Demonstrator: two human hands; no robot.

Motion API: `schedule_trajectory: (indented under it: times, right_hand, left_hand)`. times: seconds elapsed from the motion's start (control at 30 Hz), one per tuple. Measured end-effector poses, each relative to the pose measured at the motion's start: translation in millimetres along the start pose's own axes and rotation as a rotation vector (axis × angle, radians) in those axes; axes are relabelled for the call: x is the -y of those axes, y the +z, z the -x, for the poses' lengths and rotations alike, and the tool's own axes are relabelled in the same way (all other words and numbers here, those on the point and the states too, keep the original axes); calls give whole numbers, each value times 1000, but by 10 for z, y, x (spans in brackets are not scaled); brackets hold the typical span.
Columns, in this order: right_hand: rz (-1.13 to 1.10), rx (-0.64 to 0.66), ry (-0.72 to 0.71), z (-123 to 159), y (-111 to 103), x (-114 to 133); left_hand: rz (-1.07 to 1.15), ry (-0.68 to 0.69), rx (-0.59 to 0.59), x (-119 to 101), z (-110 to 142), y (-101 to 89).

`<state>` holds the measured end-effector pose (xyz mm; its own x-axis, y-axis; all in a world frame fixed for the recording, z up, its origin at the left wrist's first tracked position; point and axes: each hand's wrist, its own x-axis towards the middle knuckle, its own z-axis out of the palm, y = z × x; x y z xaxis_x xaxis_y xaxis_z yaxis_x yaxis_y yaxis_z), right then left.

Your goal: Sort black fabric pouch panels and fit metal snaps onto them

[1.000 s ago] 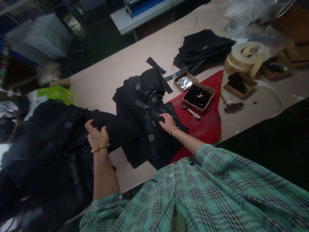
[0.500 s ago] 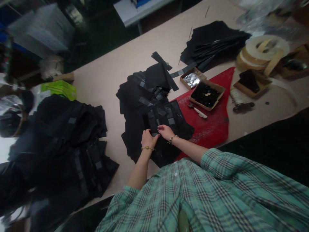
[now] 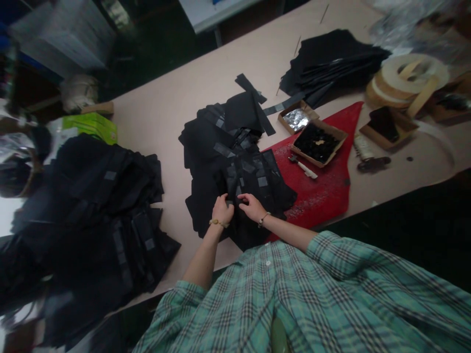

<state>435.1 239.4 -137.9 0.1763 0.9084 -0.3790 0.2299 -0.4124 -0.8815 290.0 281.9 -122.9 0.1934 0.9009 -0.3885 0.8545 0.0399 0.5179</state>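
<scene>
A: Hands, first entry?

B: Both on the fabric pile (image 3: 235,169), a layered black mass with grey tape patches, lying mid-table and overlapping the edge of the red board (image 3: 320,196).

A: Left hand (image 3: 222,211)?

B: Fingers together and curled down onto the cloth. Whether they pinch it, I cannot tell from here.

A: Right hand (image 3: 252,207)?

B: Just beside the left, fingers slightly apart, tips resting on the same cloth, not clamped.

A: Surroundings?

B: The table (image 3: 176,98) is pale. On the red board sit a cardboard tray (image 3: 318,142) of small black pieces and a small tool (image 3: 303,167) with a white handle. The foil box (image 3: 296,119) stands just past the board's edge.

A: Further out?

B: A fabric stack (image 3: 331,63) lies beyond the pile, with tape rolls (image 3: 406,81) to its right. Well left of the hands is a dark heap (image 3: 99,215), near a green box (image 3: 90,128).
</scene>
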Motion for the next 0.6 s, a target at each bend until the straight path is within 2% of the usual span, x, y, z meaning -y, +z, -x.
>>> schedule_trajectory:
  times: [0.1,0.23,0.37,0.47,0.6]
  right_hand:
    - [-144,32,63,-42,13,-18]
    - [-332,102,73,-111,106,-18]
    - [-464,200,37,-100,87,-9]
    - [-478,208,53,-49,-7,-28]
    - [-308,101,90,-12,-137,-56]
  left_hand:
    - [-15,42,60,-8,24,-10]
    - [-60,7,-1,-105,94,108]
    - [160,-9,-3,5,84,105]
    - [423,-33,48,216,62,-85]
    - [806,-170,159,505,77,-593]
